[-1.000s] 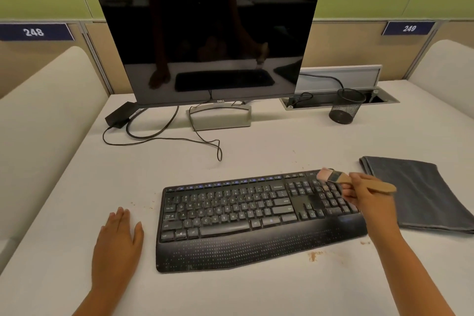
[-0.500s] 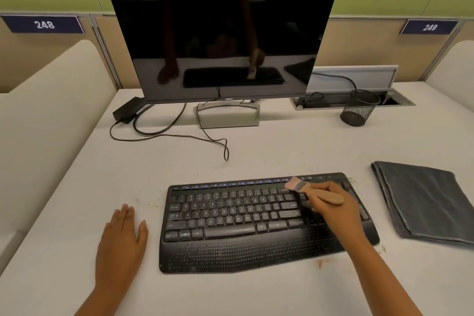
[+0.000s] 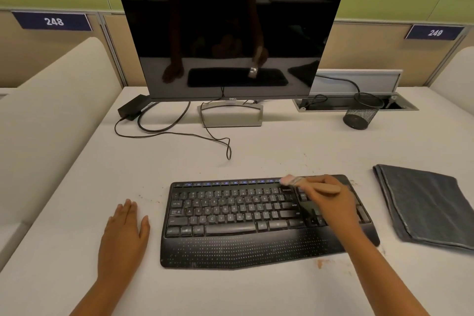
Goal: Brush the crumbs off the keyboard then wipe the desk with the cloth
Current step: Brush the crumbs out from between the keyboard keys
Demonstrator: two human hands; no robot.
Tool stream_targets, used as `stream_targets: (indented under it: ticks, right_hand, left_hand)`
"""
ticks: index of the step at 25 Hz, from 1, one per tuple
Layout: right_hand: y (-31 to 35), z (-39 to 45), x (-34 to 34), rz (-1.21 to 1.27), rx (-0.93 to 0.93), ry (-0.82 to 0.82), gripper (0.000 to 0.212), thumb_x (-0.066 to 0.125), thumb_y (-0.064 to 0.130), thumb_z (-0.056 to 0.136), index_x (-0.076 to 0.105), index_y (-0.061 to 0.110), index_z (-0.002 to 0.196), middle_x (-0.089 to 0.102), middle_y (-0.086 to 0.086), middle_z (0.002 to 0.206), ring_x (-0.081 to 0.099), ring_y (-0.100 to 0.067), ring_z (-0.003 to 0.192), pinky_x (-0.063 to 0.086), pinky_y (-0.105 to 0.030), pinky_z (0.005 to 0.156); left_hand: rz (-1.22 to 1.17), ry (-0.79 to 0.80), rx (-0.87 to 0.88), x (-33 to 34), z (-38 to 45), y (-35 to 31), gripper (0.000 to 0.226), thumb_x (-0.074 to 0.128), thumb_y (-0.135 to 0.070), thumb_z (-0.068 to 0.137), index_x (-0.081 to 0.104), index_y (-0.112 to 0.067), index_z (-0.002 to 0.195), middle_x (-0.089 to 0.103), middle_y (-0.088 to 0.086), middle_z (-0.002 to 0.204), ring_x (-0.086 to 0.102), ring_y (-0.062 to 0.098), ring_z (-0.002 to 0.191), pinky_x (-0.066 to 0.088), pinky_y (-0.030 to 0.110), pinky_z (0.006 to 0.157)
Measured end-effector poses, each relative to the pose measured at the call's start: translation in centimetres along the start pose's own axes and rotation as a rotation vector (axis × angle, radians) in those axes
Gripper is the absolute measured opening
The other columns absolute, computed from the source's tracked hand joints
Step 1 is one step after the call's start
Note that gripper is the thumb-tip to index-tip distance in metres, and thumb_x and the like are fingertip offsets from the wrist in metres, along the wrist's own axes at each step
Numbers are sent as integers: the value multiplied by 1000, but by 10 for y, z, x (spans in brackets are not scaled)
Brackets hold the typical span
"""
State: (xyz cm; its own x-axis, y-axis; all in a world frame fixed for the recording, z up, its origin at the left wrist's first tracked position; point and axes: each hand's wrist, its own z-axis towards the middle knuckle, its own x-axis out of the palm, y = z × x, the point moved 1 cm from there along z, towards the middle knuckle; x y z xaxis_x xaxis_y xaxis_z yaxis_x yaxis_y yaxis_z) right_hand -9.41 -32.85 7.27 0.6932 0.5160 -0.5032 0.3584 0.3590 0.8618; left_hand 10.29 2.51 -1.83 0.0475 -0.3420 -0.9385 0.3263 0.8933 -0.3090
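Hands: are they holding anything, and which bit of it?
The right hand holds a small brush by its wooden handle, bristles over the keyboard's top row. The left hand holds nothing; it lies flat on the desk.

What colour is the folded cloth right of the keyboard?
Dark grey, with a lighter edge; the head view shows the cloth clearly.

Desk has an open strip between the keyboard and monitor stand; only a thin loose cable loops into it from the left. Left of the keyboard, the left hand lies flat, taking that gap. Right side: a narrow bare lane between the keyboard and folded grey cloth. Back right is blocked by the mesh pen cup and open cable hatch. Padded dividers wall both desk sides.
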Motion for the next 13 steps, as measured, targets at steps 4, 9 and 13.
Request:
stream_targets:
  ticks: [4,9,13]
  right_hand:
    - [-12,7,-4,-74,-16,-30,10,71,29,81,67,20,85,65,16,82,58,1,77,44,-6,56]
    - [-29,10,-29,-141,12,-183,17,69,41,80,67,25,85,66,16,82,61,-6,80,42,-18,60]
    - [-19,6,-19,-216,1,-230,16,63,40,85,61,24,84,64,9,75,60,-13,72,43,-27,56]
  left_hand:
    - [-1,-2,-1,0,0,1,50,47,-22,93,40,5,135,38,18,143,31,31,135,21,43,112]
    - [20,10,-10,1,1,-1,54,44,-26,93,35,2,138,34,16,146,28,30,137,19,41,112]
    - [32,12,-6,0,1,-3,54,45,-26,93,35,2,138,34,17,146,29,31,137,20,43,112]
